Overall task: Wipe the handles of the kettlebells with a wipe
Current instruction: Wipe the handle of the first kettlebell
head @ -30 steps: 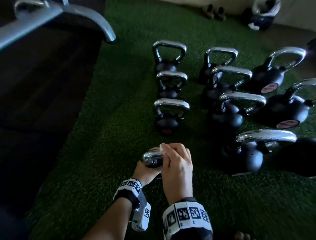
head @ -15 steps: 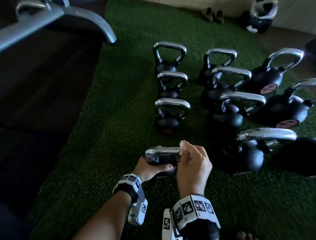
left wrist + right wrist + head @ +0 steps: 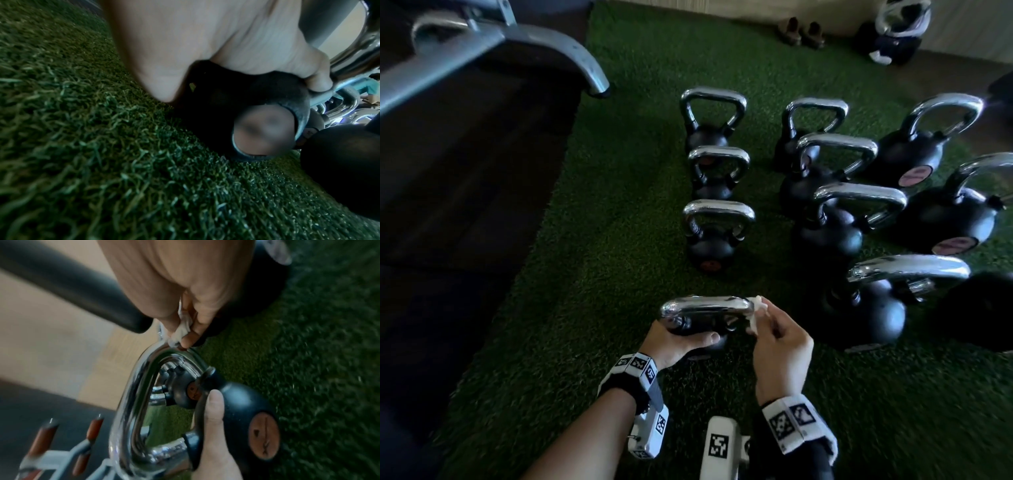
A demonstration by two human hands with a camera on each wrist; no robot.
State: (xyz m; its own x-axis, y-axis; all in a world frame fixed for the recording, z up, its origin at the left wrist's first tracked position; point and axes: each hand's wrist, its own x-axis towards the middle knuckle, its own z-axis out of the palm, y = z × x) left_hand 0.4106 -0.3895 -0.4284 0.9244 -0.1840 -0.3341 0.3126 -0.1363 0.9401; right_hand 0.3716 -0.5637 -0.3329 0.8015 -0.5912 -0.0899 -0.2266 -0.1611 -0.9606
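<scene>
- The right hand pinches a small crumpled white wipe between thumb and fingertips, pressing it on the right-hand bend of the chrome handle.
- The left hand cups the black ball of the nearest kettlebell, thumb curled across its front, holding it steady on the green turf.
- Step in hand, as I judge it: wiping this handle, with the wipe at the corner where the top bar turns down.
- The next move likely calls for drawing the wipe down the right leg, or back along the bar; how much of the chrome is already wiped cannot be told.
- The other kettlebells stand in rows further out on the turf, untouched by either hand, each handle needing the same pass.
</scene>
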